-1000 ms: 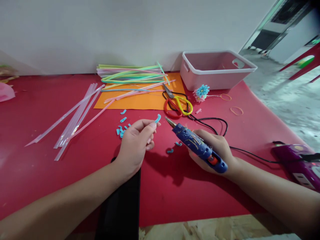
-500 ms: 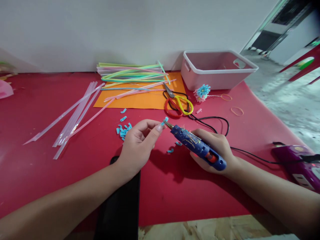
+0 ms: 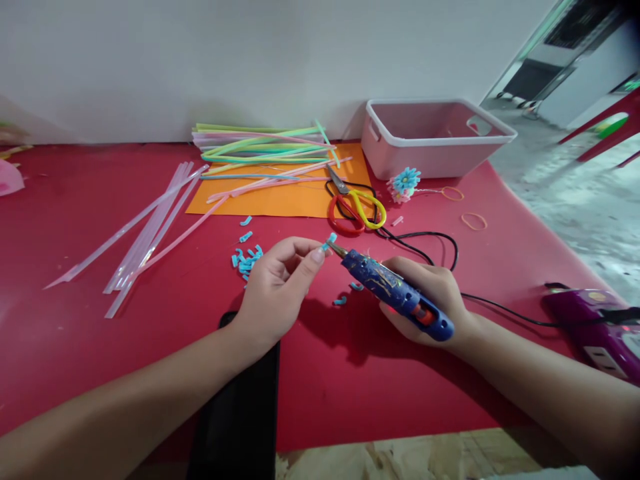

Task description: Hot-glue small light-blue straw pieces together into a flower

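Observation:
Between thumb and forefinger, my left hand (image 3: 280,283) pinches a small blue pipe cleaner piece (image 3: 332,239). My right hand (image 3: 425,293) is wrapped round a dark blue glue gun (image 3: 395,293) with strings of dried glue on its body. The metal nozzle points left and meets the blue piece, or lies right beside it. Several short bent blue pieces (image 3: 246,261) lie in a loose pile left of my left hand. A couple more blue bits (image 3: 340,301) rest on the red tabletop (image 3: 320,400) below the nozzle.
Scissors (image 3: 353,207) and pipe cleaners (image 3: 265,147) lie on orange paper (image 3: 240,205). Glue sticks (image 3: 150,233) are at left, a pink basket (image 3: 425,157) behind, a fuzzy flower (image 3: 406,180) before it. A black phone (image 3: 240,413) lies under my left wrist; a purple power box (image 3: 590,327) is at right.
Almost nothing differs. Both hands, the blue piece and the glue gun keep their places, with only a very slight shift of the whole view.

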Available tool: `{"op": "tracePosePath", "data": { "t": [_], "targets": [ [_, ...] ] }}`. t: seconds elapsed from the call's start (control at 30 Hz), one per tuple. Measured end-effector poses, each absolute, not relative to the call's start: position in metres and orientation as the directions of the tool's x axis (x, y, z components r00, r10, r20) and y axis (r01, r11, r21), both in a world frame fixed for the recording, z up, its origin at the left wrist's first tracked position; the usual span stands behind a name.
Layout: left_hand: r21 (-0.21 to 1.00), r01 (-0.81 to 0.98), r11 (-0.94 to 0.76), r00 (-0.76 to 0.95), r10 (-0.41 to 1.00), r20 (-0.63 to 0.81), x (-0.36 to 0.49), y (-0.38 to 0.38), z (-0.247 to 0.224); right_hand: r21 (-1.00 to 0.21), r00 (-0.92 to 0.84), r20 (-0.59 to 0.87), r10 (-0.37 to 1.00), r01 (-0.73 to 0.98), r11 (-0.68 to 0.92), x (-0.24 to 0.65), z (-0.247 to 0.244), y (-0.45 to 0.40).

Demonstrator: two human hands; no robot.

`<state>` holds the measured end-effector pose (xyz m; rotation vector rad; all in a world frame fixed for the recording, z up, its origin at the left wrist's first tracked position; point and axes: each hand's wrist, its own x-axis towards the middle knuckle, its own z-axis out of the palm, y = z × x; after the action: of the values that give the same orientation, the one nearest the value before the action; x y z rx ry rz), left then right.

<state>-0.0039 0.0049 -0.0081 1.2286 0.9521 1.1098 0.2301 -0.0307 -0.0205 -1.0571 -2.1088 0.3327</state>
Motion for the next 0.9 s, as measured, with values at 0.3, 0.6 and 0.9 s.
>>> {"op": "tracePosePath", "data": {
  "t": [0.3, 0.6, 0.9],
  "targets": [
    [0.997, -0.078, -0.025, 0.184, 0.982, 0.039, -0.004, 0.0044, -0.0063, -0.524, -0.379, 0.484, 0.789, 0.597, 0.608, 0.2305, -0.0206, -0.0311],
    [0.996, -0.09, -0.025, 0.201, 0.979, 0.043, -0.0049, 0.0038, -0.0068, -0.528, -0.385, 0.469, 0.795, 0.599, 0.602, 0.2301, -0.0184, -0.0323],
    [0.996, -0.084, -0.022, 0.198, 0.98, 0.038, -0.0045, 0.0047, -0.0062, -0.496, -0.385, 0.515, 0.766, 0.595, 0.633, 0.2301, -0.0208, -0.0309]
  ]
}}
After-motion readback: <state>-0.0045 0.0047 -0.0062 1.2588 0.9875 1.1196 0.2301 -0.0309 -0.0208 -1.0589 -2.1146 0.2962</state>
